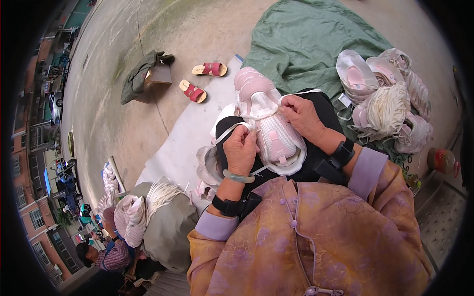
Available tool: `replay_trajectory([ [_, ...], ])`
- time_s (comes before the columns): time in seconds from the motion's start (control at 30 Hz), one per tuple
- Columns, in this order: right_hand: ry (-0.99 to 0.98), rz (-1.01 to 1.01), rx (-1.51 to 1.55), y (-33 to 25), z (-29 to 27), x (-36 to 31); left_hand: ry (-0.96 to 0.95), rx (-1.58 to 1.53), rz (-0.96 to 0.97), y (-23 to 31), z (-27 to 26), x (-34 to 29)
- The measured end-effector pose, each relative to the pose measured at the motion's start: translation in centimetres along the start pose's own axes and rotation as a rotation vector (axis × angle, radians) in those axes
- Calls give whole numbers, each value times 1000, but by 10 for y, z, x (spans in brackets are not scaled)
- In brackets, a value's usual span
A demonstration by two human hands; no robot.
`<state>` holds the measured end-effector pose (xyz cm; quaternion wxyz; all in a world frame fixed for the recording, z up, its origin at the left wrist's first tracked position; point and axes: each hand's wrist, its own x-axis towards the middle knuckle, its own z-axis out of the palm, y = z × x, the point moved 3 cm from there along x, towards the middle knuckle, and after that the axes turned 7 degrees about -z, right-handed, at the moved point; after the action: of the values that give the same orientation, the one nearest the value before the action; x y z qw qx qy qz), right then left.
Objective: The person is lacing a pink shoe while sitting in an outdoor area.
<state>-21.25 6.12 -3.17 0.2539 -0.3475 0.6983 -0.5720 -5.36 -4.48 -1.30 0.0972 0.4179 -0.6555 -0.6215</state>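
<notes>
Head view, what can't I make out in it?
All in the head view:
Pink shoe: underside, hidden by its own upper side.
Lace: pinched parts, hidden by the left hand and right hand.
Orange jacket: bottom, cut off by the lower edge.
White car: details, too small.

Orange floral jacket [350,229], lilac cuffs [368,170]
</notes>
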Motion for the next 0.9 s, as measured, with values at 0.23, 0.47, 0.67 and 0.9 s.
replay_trajectory([
  [0.23, 2, -251, -369, -8, 12, -1, 97, 50, 38, -6, 1, 13],
  [0.47, 31, -152, -236, -3, 10, -5, 169, 244, 178, -21, -1, 33],
  [0.67, 49, -154, -236, -3, 7, -6, 175, 246, 103, -18, 1, 36],
  [0.9, 75, -96, -192, 3, 9, -8, 264, 539, 414, 21, 14, 25],
])
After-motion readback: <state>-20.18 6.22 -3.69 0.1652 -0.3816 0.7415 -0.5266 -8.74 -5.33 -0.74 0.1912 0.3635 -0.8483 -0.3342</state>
